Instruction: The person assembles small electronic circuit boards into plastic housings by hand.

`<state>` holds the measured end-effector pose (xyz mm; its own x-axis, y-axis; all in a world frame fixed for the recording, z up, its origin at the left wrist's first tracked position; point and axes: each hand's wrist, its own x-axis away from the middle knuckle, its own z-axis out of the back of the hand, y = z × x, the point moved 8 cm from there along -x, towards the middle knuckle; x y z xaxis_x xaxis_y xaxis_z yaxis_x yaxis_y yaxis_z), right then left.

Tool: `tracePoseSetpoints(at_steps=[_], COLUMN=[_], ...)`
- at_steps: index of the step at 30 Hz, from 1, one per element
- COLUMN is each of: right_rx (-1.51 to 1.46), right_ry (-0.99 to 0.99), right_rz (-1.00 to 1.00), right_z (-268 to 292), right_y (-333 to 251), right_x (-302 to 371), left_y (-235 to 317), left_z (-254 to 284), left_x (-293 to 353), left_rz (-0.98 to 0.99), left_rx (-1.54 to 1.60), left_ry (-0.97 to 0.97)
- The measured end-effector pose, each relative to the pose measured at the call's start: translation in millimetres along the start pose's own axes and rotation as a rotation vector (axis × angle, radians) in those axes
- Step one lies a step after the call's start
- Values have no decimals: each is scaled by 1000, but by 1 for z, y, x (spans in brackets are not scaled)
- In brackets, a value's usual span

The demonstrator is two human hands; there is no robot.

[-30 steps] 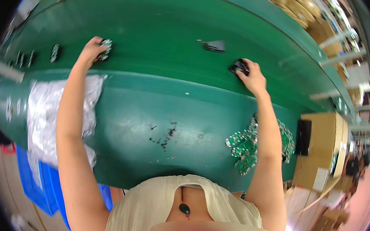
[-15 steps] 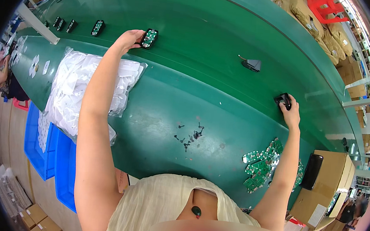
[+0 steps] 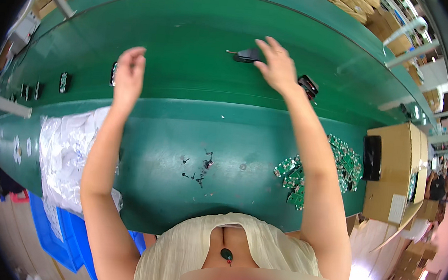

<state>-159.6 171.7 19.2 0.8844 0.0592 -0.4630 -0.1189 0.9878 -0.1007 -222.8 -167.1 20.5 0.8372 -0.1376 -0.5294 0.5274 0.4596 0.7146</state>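
My right hand (image 3: pixel 277 64) is open, fingers spread, over the green belt. Its fingertips are beside a dark wedge-shaped housing (image 3: pixel 248 56) with a short wire at its left end; contact cannot be made out. Right of my right wrist lies another black housing (image 3: pixel 308 86), its hollow side showing. My left hand (image 3: pixel 130 73) is loosely curled, with nothing visible in it. Next to it, partly hidden behind it, is a black housing with a green circuit board (image 3: pixel 113 74). Farther left stands a similar filled housing (image 3: pixel 63 83), with several more beyond it.
A bag of white plastic parts (image 3: pixel 68 150) lies under my left forearm. Black screws (image 3: pixel 208 164) are scattered on the near table (image 3: pixel 235 135). Green circuit boards (image 3: pixel 344 158) are heaped by my right arm. A cardboard box (image 3: pixel 391 176) stands at right; blue bins (image 3: pixel 58 237) are at lower left.
My left hand has come off the board-filled housing. My right hand has let go of a black housing and moved left to the wired one. The view has shifted too.
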Motion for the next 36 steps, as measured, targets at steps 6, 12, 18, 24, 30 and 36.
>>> tracePoseSetpoints(at_steps=[6,12,18,24,30,36], right_rx=[-170,-354,-1396,-840,-600,-398], right_ry=[-42,127,-136,152,103,207], right_rz=[-104,216,-362,-125,246,-111], right_z=[-38,51,76,125,137,147], right_y=[-23,-127,-123,-132,-179,-98], right_x=[-7,79,157,187,223,238], left_y=[59,117,156,167,167,163], left_z=[-76,-114,-103,-97,-90,-76], left_x=[81,132,173,220,256,282], left_rz=[265,687,641,607,698,1002], left_rx=[471,987,1015,816,694,844], left_ry=[-351,-398,-499,-671,-746,-721])
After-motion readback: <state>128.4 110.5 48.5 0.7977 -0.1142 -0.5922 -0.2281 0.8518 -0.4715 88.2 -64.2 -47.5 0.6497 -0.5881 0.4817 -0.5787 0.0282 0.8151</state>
